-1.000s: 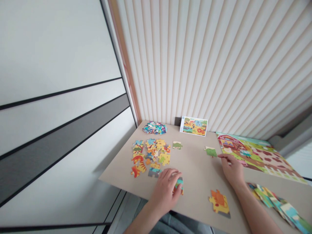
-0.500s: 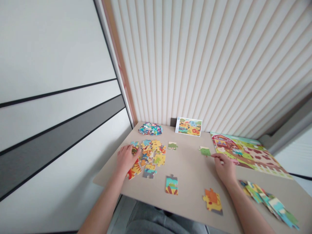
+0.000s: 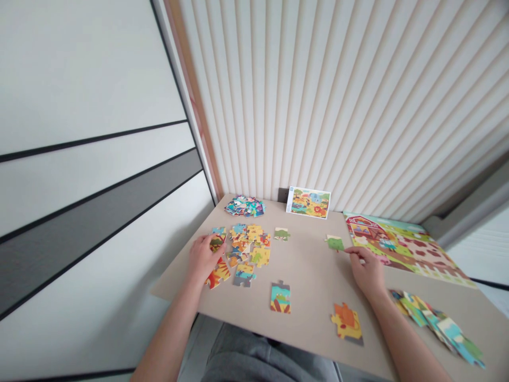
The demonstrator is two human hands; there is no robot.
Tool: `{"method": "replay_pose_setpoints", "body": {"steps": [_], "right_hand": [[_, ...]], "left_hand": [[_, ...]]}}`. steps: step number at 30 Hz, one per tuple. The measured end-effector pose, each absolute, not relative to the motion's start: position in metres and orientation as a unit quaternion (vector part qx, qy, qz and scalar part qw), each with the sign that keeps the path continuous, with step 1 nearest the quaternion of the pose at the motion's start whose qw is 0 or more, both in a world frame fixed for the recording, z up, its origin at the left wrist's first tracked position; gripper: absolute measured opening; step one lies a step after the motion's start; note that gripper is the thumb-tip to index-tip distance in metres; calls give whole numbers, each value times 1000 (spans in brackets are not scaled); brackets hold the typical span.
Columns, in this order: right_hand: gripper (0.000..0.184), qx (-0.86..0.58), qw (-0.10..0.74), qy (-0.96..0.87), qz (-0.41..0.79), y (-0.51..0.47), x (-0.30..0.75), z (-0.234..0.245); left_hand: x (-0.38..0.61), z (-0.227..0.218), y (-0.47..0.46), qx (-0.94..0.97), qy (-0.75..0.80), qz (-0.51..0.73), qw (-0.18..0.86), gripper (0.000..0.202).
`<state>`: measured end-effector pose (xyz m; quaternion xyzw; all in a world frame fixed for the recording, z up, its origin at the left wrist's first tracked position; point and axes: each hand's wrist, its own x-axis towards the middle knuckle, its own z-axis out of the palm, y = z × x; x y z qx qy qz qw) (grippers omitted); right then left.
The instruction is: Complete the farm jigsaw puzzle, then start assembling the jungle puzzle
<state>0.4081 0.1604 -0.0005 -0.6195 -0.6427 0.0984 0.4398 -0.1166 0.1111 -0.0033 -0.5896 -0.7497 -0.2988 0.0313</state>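
Note:
My left hand is at the left of the table, its thumb and fingers closed around a dark puzzle piece with green and red on it. Beside it lies a loose heap of yellow, orange and blue puzzle pieces. A red and yellow piece rests just below the thumb. On the other side, my right hand reaches its index finger to the edge of a green tree piece lying flat; its other fingers are curled, with nothing seen in them.
A picture card leans against the ribbed wall. Separate corner pieces lie at the front: a frog piece and an orange one. A bush piece is farther back. A blue-purple pile, a farm puzzle and a row of overlapping pieces flank them.
My left hand has drawn slightly left, with the dark piece now tilted in its fingers. My right index finger stays beside the tree piece. The whole view has shifted a little.

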Motion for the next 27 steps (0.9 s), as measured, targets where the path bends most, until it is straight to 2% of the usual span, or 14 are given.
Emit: {"method": "replay_pose_setpoints", "body": {"steps": [3, 10, 13, 19, 27], "right_hand": [[29, -626, 438, -636, 104, 161, 409, -2], [29, -624, 436, -640, 108, 160, 408, 0], [29, -628, 432, -637, 115, 160, 408, -1], [29, -628, 431, -638, 115, 161, 408, -2], [30, -616, 433, -649, 112, 160, 405, 1]], "left_hand": [[-114, 1, 109, -600, -721, -345, 28, 48], [-101, 8, 105, -615, -627, -478, -30, 72], [-98, 6, 104, -619, -609, -493, -43, 71], [-101, 5, 105, -611, -604, -508, -57, 56], [-103, 1, 107, -591, -597, -539, -63, 59]]}}
